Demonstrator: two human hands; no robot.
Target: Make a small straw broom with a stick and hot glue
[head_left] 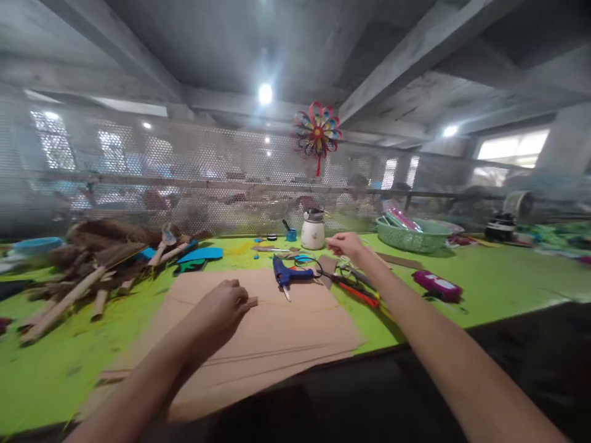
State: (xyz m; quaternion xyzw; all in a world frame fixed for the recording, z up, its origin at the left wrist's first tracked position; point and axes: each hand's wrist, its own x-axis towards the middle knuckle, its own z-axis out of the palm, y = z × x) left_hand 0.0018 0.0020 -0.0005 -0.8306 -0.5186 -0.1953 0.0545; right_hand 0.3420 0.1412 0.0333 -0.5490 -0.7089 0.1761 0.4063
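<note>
Now the left hand (pixel 227 300) pinches a small brown strip (pixel 252 302) just above the cardboard (pixel 295 326), which lies stacked at the near edge of the green table (pixel 498 271). A blue glue gun (pixel 300 274) rests on the cardboard, beyond that hand. The right hand (pixel 348 245) is raised near the white jug (pixel 313 232), fingertips drawn together; whether they grip anything, I cannot tell. Orange-handled scissors (pixel 357 292) lie below its forearm.

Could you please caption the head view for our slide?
Left hand holds a small brown piece over brown sheets, a blue glue gun between it and the right hand.
</note>
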